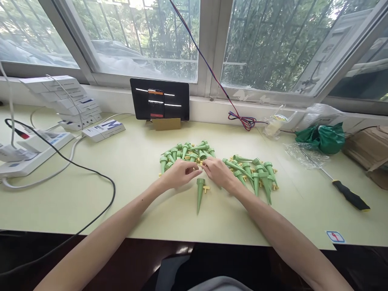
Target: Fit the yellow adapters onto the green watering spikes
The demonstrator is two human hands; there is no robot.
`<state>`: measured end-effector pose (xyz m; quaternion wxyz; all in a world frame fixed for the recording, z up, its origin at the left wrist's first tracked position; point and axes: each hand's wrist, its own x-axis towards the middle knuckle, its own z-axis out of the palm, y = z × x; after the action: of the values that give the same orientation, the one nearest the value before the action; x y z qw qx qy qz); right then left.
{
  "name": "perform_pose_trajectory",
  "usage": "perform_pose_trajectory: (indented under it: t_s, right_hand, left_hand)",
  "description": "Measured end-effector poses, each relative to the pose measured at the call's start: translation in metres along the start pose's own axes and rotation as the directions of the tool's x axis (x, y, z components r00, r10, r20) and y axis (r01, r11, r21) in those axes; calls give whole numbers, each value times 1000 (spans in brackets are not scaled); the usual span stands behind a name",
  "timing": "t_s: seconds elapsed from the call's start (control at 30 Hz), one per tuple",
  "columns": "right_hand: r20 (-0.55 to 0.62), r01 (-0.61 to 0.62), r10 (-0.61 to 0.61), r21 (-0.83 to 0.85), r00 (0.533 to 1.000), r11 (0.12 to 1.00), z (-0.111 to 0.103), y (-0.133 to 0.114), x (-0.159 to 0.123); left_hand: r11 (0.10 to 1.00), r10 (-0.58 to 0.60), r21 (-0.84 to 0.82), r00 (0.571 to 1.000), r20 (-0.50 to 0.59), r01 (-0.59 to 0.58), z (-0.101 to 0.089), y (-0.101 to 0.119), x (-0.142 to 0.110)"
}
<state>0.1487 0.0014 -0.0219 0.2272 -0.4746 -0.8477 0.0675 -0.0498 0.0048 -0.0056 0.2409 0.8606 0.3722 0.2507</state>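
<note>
Over the middle of the table, my left hand (181,174) is closed, fingers curled and thumb pointing right. Its fingertips almost meet those of my right hand (217,171), which is closed in a pinch. Small yellow bits show around the fingertips; what either hand holds is too small to make out. Just below them lies a green plastic plant-watering spike (200,195), tip toward me, with a yellow T-shaped valve (206,189) beside it. Behind my left hand is a heap of green spikes (173,152). Another heap of spikes with yellow valves (256,182) lies beside my right forearm.
A tablet (159,99) leans on a cardboard stand (166,124) at the back. Left are stacked white boxes (71,99), a power strip (39,153) and a black cable (100,174). Right are a screwdriver (350,195), a green plastic bag (323,137) and a brown cardboard box (370,151).
</note>
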Motion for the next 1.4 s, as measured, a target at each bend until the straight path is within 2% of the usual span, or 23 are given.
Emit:
perform_pose_trajectory:
  t_s: [0.13,0.3,0.47,0.67,0.8,0.97,1.17,1.4]
  right_hand:
    - [-32,12,-11,21,999,1000,1,-1,-1]
    - [-96,42,-38,43,995,998,3,1,0]
    - [-219,116,-102,55,971,992,1,3,-3]
    - [-339,190,-135,134,931,972,-8,8,-24]
    - [-340,147,-70,208,938,967,-12,12,-36]
    - [-349,57,70,341,934,938,-12,6,-34]
    - [-334,75,53,359,941,930,-7,3,-30]
    - [-338,36,115,410,934,911,-5,5,-29]
  left_hand:
    - [997,17,76,997,-75,-11,0,-5,2]
    - [990,67,126,995,-80,-56,1,-11,1]
    - [983,109,154,992,-69,-97,3,-12,1]
    - [977,149,161,988,-51,-139,3,-8,0]
    - [977,161,145,987,-10,-158,2,-2,-2]
    - [973,159,164,986,44,-164,2,2,-4]
    - [978,140,141,986,95,-152,2,1,-4]
    - [984,136,94,975,175,-154,-1,3,-5]
